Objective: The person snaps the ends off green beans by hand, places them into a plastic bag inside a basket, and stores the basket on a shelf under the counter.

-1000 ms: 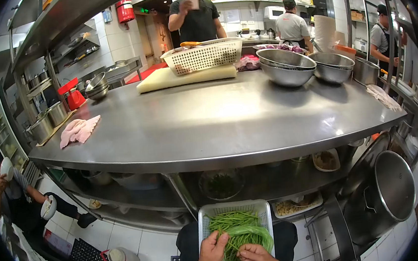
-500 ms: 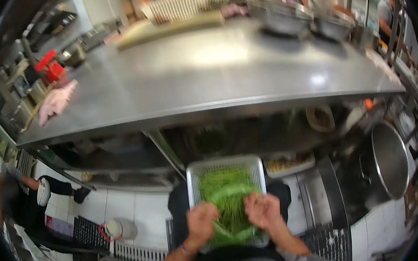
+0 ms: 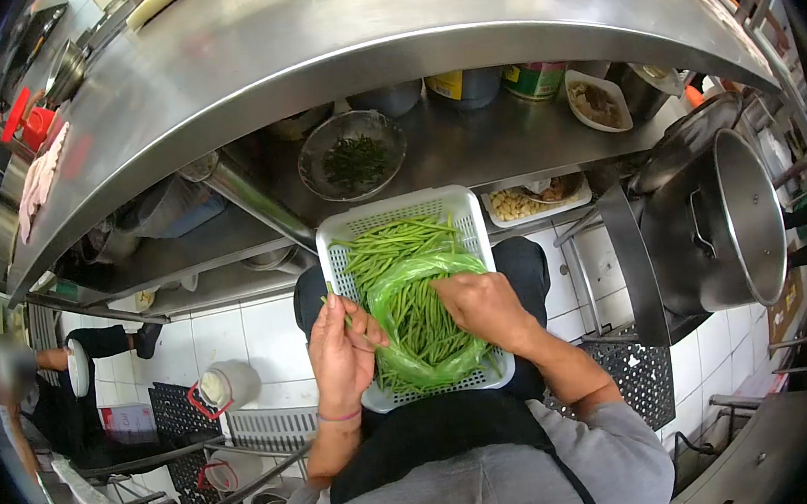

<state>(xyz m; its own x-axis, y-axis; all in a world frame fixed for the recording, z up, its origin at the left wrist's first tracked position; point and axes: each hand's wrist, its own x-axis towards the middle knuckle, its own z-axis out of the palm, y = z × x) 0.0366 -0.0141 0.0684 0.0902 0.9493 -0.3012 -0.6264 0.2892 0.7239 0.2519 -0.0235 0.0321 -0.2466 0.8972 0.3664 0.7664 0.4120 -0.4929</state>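
Observation:
A white perforated plastic basket (image 3: 329, 225) rests between my knees. Green beans (image 3: 403, 242) lie in it, and on top sits an open green plastic bag (image 3: 384, 302) with more green beans inside. My left hand (image 3: 340, 349) is at the basket's left edge, thumb and fingers pinched on a green bean that sticks up past the fingertips. Over the right part of the bag's mouth is my right hand (image 3: 485, 310), back side up and fingers curled down. Its fingertips are hidden, so what they grip does not show.
A steel worktable (image 3: 326, 28) stands ahead; its lower shelf holds a bowl of dark green pieces (image 3: 354, 160), tins and a white dish (image 3: 599, 100). A large steel pot (image 3: 709, 235) is at right, a white bucket (image 3: 228, 387) at left. Another person (image 3: 50, 379) sits far left.
The view has tipped downward and sharpened, bringing the shelf into sight. My hands were both close over the bag; the left is now raised at the left rim, holding a green bean.

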